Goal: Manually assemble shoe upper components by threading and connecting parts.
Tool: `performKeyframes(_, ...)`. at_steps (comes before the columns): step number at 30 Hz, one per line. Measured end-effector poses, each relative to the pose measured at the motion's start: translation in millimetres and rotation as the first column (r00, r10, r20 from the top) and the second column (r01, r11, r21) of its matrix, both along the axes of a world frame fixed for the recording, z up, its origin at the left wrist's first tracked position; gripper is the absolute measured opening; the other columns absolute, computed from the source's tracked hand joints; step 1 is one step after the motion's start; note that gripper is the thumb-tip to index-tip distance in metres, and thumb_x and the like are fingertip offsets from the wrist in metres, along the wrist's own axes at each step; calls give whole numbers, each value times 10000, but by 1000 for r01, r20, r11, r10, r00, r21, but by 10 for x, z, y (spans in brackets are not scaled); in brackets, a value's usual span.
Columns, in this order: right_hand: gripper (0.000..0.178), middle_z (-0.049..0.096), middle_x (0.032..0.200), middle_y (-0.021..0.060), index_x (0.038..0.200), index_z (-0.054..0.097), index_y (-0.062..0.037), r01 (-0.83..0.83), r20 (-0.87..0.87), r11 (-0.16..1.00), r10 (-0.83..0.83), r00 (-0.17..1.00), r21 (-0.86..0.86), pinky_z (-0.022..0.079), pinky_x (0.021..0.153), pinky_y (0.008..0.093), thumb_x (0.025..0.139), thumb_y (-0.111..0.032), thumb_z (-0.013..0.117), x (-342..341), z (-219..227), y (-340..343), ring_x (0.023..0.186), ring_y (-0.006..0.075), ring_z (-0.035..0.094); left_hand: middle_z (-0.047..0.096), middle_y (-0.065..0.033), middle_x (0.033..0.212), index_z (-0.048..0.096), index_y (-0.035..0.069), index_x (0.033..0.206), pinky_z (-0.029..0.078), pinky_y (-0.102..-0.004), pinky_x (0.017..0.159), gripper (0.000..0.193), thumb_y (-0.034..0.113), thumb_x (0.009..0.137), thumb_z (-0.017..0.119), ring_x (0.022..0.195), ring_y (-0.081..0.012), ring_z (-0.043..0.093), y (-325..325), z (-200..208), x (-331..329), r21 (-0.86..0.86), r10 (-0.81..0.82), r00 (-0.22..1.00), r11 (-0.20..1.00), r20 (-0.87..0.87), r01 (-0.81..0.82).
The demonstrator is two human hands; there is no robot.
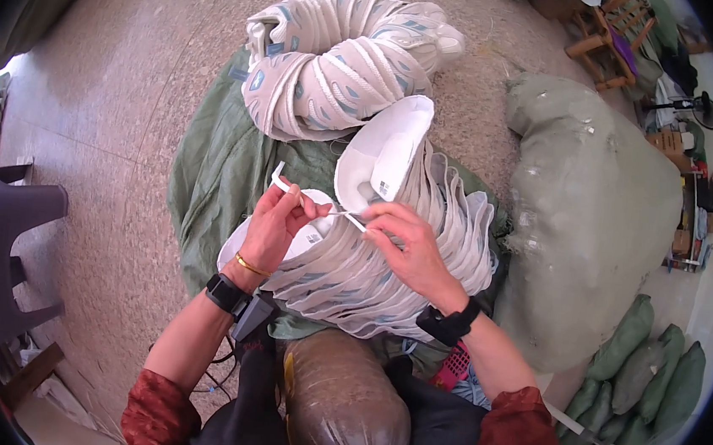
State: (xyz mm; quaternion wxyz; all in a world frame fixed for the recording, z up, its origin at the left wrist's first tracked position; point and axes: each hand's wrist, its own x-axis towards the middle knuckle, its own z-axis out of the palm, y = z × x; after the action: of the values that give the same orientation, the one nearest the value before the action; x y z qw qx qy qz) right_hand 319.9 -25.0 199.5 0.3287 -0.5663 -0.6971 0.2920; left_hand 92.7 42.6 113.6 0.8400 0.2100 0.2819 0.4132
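My left hand (279, 216) is closed in a pinch on a white strip (277, 175), whose curled end sticks up past the fingers. A thin, metallic-looking piece (338, 213) spans the gap between my hands; its kind is too small to tell. My right hand (406, 242) pinches a white strip end (356, 222) close by; whether it is the same strip, I cannot tell. Beneath both hands lies a row of nested white shoe uppers (368, 287). One upper (405, 133) stands up with its white lining and small label showing, just beyond my right fingers.
A curved stack of white and blue-grey shoe uppers (335, 81) lies farther off on green sacking (218, 159). A large stuffed sack (586, 217) stands right, with several green bundles (631, 374) nearer. A grey plastic seat (8, 226) is left. A brown plastic-wrapped bundle (344, 408) sits between my legs.
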Motion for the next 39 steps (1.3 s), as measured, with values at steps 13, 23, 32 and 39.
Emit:
performKeyframes(13, 305, 460, 649, 49, 882, 461, 21, 135, -439, 944, -263, 859, -300, 383, 568, 316, 1100, -191, 438, 480, 338, -459, 602, 137, 446, 354, 57, 717, 473, 93, 1008, 420, -272, 584, 147, 204, 1104, 475, 600, -67, 355, -103, 977, 747, 130, -311, 868, 914, -387, 386)
performKeyframes(23, 286, 414, 641, 157, 838, 418, 13, 255, -257, 938, -313, 914, -235, 398, 553, 384, 1047, -150, 524, 1205, 159, -862, 556, 284, 397, 374, 60, 664, 506, 94, 1040, 388, -244, 511, 115, 179, 1099, 457, 538, -58, 372, -2, 516, 353, 123, -117, 821, 967, -559, 222)
performKeyframes(32, 245, 520, 687, 264, 862, 452, 26, 152, 66, 975, -142, 988, -165, 407, 601, 525, 1024, -127, 555, 817, 290, -715, 692, 504, 525, 664, -19, 781, 547, 56, 1233, 447, -245, 550, 220, 216, 1097, 481, 578, -64, 505, -305, 624, 302, 150, -167, 599, 884, -783, 442)
performKeyframes(39, 226, 553, 698, 234, 885, 496, 17, 76, 130, 958, -41, 991, -277, 441, 596, 465, 986, -133, 631, 544, 203, -671, 664, 448, 554, 662, -168, 781, 560, -39, 1111, 512, -394, 675, 231, 181, 1067, 507, 693, -285, 641, -395, 562, 200, 468, 137, 519, 661, -844, 586)
